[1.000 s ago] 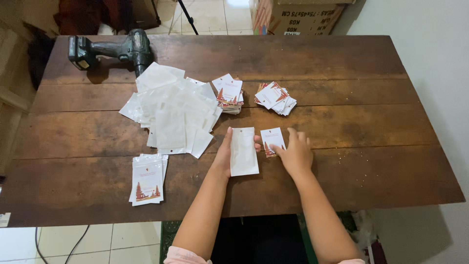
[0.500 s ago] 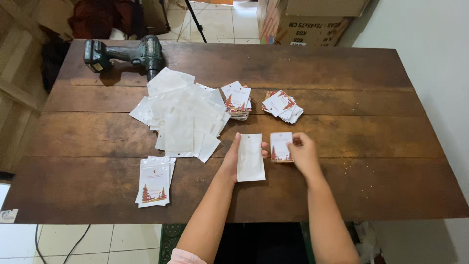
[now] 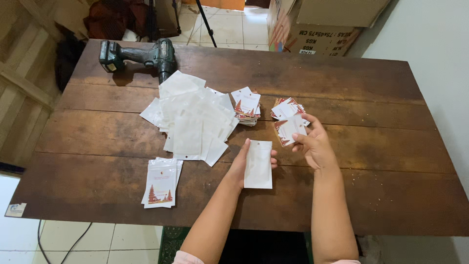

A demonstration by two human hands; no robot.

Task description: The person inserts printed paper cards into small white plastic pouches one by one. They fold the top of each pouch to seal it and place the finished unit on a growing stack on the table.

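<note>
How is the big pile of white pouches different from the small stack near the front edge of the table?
The big pile of white pouches is loose, spread out and overlapping at many angles; the small stack is neat and nearly squared. The big pile shows plain white faces, while the small stack shows a red picture along the bottom. The big pile holds many more pieces. Both lie flat on the wooden table, and neither hand touches them.

Cardboard box [image 3: 317,22] — cropped at the top edge

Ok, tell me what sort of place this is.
Probably a home workshop used for packing: a worn wooden table on tiled floor, a cordless drill, cardboard boxes behind, and heaped white pouches beside printed cards.
</note>
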